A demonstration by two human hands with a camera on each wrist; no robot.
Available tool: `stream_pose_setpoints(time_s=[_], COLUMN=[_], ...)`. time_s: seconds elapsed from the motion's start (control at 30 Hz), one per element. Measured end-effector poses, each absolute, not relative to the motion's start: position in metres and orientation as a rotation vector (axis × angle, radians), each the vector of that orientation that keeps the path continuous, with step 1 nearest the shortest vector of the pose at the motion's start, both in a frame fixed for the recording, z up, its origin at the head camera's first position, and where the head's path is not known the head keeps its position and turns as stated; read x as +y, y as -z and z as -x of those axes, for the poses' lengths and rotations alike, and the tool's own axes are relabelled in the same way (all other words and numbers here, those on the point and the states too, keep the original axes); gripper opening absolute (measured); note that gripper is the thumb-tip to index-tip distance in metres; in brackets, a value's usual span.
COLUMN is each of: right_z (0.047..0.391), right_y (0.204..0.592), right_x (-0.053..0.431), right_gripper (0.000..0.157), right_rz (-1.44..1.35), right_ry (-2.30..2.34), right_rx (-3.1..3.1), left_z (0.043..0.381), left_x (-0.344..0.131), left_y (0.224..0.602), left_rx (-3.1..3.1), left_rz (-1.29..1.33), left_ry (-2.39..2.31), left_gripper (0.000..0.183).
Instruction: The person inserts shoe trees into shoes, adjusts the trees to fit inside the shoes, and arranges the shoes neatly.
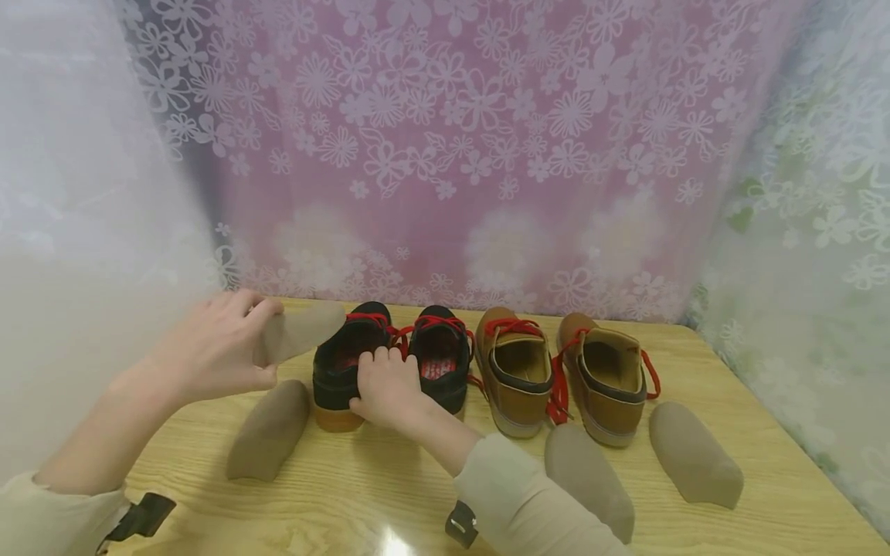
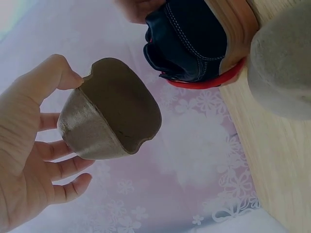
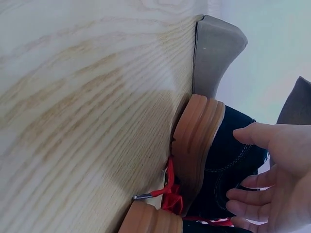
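Observation:
My left hand holds a hollow grey-beige shoe-toe insert, thumb on its rim and fingers beneath it. The insert is raised to the left of the left black shoe, its open end showing in the left wrist view. At that shoe's heel is my right hand, thumb against the back and bent fingers along the side by the opening. Red laces and a thick tan sole mark this shoe. A second black shoe stands just right of it, partly covered by the right hand in the head view.
Two brown shoes with red laces stand further right on the wooden table. More grey-beige inserts lie about: one left of the black shoes, one by my right sleeve, one at far right. A pink flowered curtain hangs behind.

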State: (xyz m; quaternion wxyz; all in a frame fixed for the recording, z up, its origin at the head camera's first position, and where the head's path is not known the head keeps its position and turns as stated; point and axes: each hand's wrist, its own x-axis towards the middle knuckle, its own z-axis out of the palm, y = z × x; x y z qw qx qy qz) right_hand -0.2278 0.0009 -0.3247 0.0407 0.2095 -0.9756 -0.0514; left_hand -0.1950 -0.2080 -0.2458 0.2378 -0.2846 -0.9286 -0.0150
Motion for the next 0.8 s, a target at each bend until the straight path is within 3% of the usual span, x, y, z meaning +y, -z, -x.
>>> stream_pose_setpoints(time_s=[0.8], right_z=[0.234], right_y=[0.319], right_x=[0.008], right_gripper=[0.052], right_rz=[-0.749], right_ry=[0.06], right_rx=[-3.026], left_z=[0.194], left_x=[-0.185], left_y=[0.252], left_rx=[-2.451], left_rz=[0.915], left_ry=[-0.101], left_gripper=[0.052])
